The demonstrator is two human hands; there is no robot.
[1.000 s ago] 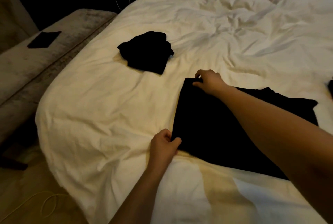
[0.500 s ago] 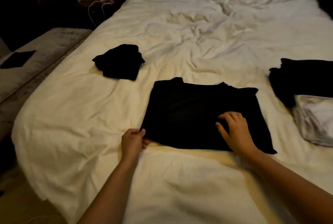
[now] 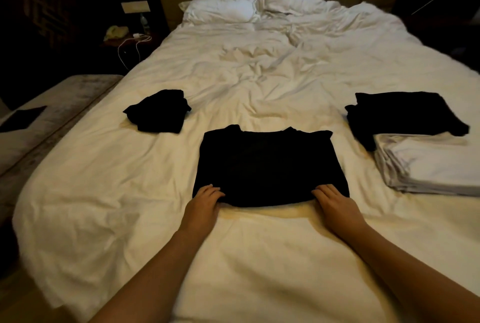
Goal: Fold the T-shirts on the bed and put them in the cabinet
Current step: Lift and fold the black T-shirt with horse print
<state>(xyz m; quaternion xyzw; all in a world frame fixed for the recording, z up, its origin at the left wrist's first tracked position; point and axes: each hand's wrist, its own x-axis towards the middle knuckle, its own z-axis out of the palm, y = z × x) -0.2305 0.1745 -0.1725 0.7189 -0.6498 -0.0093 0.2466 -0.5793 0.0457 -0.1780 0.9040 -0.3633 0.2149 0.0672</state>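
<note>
Head: black T-shirt (image 3: 267, 164) collar away

Right hand (image 3: 335, 204) moved from shirt top to near hem of black T-shirt (image 3: 267, 164) (right corner).

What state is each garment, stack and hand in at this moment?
Black T-shirt: partly folded, flat.
Left hand: grips its near-left corner.
Right hand: grips its near-right corner.
Crumpled black garment: unfolded.
Black stack: folded.
White stack: folded.
</note>
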